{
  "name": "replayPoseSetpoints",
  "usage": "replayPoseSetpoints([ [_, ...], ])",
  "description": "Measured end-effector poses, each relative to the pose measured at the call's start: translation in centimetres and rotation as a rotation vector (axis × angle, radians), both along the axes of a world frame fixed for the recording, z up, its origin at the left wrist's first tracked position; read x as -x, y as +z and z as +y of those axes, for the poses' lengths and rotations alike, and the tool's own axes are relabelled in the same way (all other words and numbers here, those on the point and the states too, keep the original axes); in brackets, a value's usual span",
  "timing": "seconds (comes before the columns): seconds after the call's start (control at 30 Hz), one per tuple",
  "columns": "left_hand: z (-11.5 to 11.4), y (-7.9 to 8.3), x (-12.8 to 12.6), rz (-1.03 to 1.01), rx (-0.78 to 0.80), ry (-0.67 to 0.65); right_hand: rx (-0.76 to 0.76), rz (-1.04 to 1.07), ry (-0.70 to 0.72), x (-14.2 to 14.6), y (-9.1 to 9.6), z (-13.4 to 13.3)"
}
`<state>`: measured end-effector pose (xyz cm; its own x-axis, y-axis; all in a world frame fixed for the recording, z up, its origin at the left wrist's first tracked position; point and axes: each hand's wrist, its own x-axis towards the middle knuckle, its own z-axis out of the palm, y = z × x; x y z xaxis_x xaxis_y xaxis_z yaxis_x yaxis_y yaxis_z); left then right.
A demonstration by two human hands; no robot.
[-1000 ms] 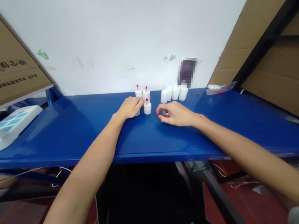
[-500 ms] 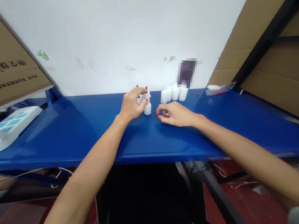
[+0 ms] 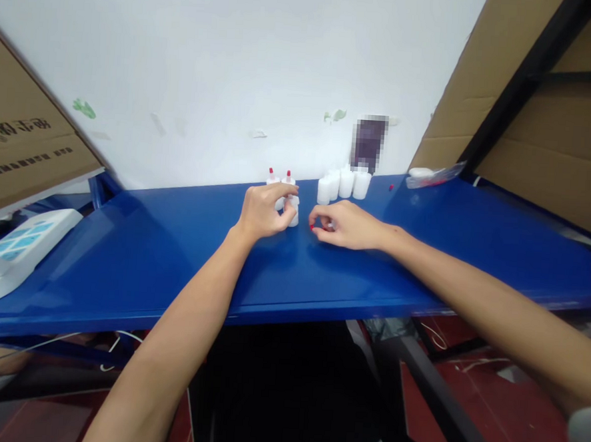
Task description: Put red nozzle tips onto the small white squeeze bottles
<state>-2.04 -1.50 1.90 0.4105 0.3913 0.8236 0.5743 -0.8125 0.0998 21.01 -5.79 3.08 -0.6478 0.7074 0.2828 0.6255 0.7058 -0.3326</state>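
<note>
My left hand (image 3: pixel 263 211) rests on the blue shelf (image 3: pixel 173 253) with its fingers curled round a small white bottle (image 3: pixel 292 213). Just behind it stand two white bottles with red caps (image 3: pixel 279 177). My right hand (image 3: pixel 345 224) lies on the shelf to the right, fingers pinched together on something small with a bit of red showing (image 3: pixel 313 227); I cannot make it out. A cluster of uncapped white bottles (image 3: pixel 342 183) stands against the wall beyond my right hand.
A white wall closes the back of the shelf. Cardboard boxes (image 3: pixel 24 144) lean at the far left and behind the black frame (image 3: pixel 513 94) at right. A white device (image 3: pixel 13 247) sits at the left end. A clear bag (image 3: pixel 436 173) and a loose red cap (image 3: pixel 391 187) lie back right.
My left hand lifted from the shelf to the capped bottles, then came down again around the front white bottle. My right hand has stayed put.
</note>
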Motion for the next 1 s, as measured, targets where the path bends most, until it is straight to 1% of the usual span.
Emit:
replayPoseSetpoints([
  [0.27,0.0,0.0,-0.2,0.000,-0.058,0.007,0.000,0.008,-0.007,0.1,0.0,-0.1],
  [0.47,-0.7,0.8,-0.3,-0.030,-0.076,0.051,-0.027,0.041,-0.037,0.0,-0.1,0.0],
  [0.57,-1.2,1.1,-0.8,-0.008,-0.079,0.011,-0.061,0.109,-0.088,0.1,-0.2,0.0],
  [0.67,-1.7,1.0,-1.6,0.021,-0.047,-0.059,-0.058,0.245,-0.116,0.3,-0.1,0.0],
  [0.73,-1.9,0.8,-2.1,0.032,-0.026,-0.091,0.021,0.363,-0.099,0.4,0.1,0.1],
  [0.83,-1.7,0.5,-2.3,0.033,-0.017,-0.123,0.272,0.502,-0.055,0.6,0.4,0.3],
  [0.9,-1.6,0.3,-2.2,0.030,-0.032,-0.120,0.423,0.575,-0.042,0.6,0.3,0.5],
  [1.0,-1.5,0.2,-2.0,0.013,-0.081,-0.082,0.562,0.698,-0.026,0.7,0.1,0.8],
])
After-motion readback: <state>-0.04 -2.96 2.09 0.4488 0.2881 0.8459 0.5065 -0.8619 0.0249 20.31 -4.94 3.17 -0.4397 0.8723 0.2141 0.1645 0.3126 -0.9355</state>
